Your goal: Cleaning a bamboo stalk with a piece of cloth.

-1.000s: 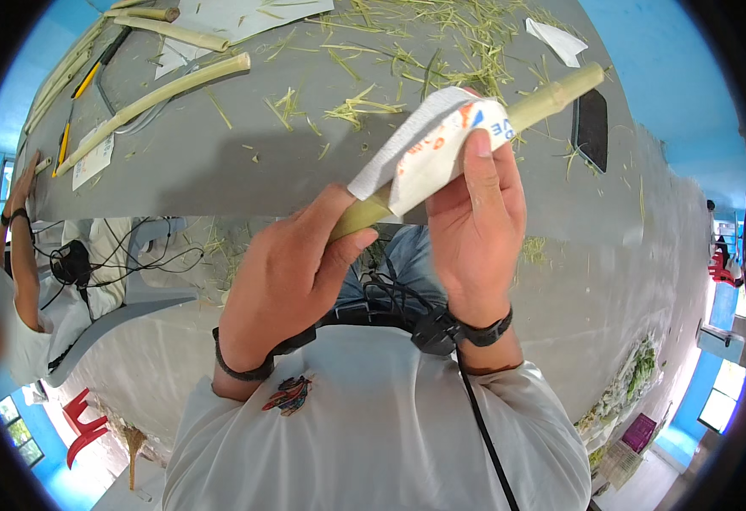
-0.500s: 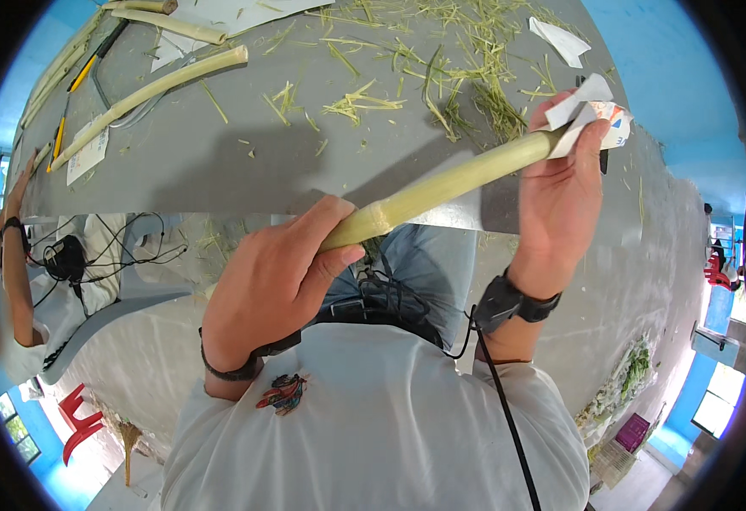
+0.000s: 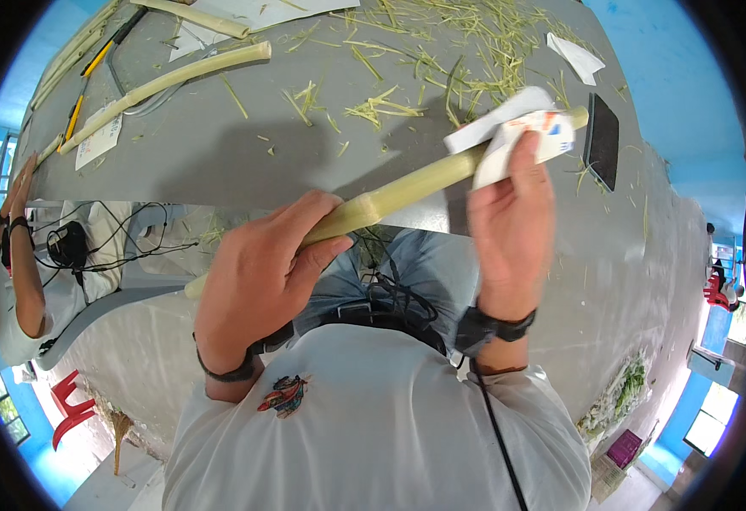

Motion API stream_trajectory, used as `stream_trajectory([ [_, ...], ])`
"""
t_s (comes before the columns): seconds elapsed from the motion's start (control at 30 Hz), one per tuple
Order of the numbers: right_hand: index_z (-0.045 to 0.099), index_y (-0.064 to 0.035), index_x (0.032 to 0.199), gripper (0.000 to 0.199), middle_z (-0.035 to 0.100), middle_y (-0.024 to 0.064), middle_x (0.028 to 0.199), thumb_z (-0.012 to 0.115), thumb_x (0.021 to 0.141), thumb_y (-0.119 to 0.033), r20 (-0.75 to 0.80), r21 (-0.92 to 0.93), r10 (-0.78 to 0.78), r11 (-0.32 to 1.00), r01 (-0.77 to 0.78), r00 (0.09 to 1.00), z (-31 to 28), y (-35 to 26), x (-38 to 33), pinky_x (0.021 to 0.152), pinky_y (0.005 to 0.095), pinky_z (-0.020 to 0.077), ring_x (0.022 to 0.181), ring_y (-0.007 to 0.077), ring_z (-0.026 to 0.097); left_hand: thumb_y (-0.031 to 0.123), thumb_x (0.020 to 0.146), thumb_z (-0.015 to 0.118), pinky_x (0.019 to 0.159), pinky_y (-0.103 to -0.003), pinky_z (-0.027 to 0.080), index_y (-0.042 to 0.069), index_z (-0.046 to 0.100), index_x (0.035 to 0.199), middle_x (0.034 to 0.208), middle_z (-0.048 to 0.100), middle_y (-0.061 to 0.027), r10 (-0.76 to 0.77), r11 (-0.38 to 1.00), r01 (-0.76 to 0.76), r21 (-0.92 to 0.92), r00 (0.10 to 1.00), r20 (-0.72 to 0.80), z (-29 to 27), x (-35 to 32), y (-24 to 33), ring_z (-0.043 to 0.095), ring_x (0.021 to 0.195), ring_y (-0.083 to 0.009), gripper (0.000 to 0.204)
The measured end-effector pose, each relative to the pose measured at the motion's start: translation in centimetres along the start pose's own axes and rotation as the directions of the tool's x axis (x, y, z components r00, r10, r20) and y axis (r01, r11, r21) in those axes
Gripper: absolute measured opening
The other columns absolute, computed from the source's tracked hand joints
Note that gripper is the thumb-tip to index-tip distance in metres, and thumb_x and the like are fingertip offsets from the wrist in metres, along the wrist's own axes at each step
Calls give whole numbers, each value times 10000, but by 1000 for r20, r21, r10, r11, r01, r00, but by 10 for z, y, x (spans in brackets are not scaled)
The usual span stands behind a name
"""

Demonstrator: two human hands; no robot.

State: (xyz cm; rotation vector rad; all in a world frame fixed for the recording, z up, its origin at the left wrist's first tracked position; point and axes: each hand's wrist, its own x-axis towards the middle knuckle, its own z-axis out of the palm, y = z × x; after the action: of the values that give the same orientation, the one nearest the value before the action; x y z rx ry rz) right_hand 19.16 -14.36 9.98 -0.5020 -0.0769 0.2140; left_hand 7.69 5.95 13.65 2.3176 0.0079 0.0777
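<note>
My left hand [image 3: 258,285] is closed around the lower part of a pale green bamboo stick [image 3: 411,185] with a ringed node. The stick slants up to the right over the table's near edge, and its lower end pokes out behind that hand. My right hand [image 3: 513,226] pinches a folded white paper [image 3: 522,140] with coloured print, wrapped around the stick near its upper end. The paper's inner face is hidden, so I cannot tell whether it is sandpaper. Beyond the paper, a short tip of bamboo shows.
Green shavings [image 3: 483,55] litter the grey table [image 3: 245,162]. Another bamboo stick [image 3: 168,81], yellow-and-black tools [image 3: 96,61] and a paper slip [image 3: 99,145] lie at left. A dark flat slab [image 3: 602,143] and a white scrap [image 3: 575,58] lie at right. Another person's arm [image 3: 22,247] rests at far left.
My right hand and the paper have slid down-left along the bamboo stick, uncovering its upper tip and the dark slab. My left hand keeps its hold, having shifted slightly left.
</note>
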Motion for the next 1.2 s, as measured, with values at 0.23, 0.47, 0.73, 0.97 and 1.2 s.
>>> stream_trajectory([
  [0.23,508,-17,1283,315,613,59,1114,489,1027,-199,-191,-98,-4,995,-15,982,17,16,-13,859,247,521,973,95,607,122,851,677,600,-345,457,22,582,1037,798,600,-164,-33,999,33,26,999,-20,2,-1,0,545,654,-381,231],
  [0.47,528,-36,1261,299,617,58,1125,516,1014,-205,-208,-202,-225,962,183,952,1,-18,9,848,242,530,1004,113,611,71,825,686,655,-353,488,35,620,1089,857,651,-138,79,997,-79,6,988,-129,9,4,-5,600,736,-341,274],
  [0.73,546,18,1178,272,623,53,1115,508,1020,-201,-162,-258,-297,933,250,941,8,-14,16,923,279,490,1009,139,608,37,758,710,737,-358,479,90,700,1093,907,671,-85,190,947,-89,308,931,-313,12,8,0,608,813,-263,339],
  [0.97,549,21,1166,277,626,65,1087,509,1020,-210,-157,-247,-275,941,231,949,11,-25,26,878,270,507,990,123,607,64,755,711,745,-365,437,126,717,1065,863,646,-25,226,931,-80,356,892,-391,12,7,-11,589,814,-233,316],
  [1.2,552,-22,1193,286,634,50,1094,500,1026,-249,-127,-219,-140,969,109,982,3,-31,22,834,253,508,971,95,610,52,753,697,756,-349,427,144,718,1061,866,652,-8,254,912,-74,405,875,-413,5,10,-14,585,791,-218,322],
])
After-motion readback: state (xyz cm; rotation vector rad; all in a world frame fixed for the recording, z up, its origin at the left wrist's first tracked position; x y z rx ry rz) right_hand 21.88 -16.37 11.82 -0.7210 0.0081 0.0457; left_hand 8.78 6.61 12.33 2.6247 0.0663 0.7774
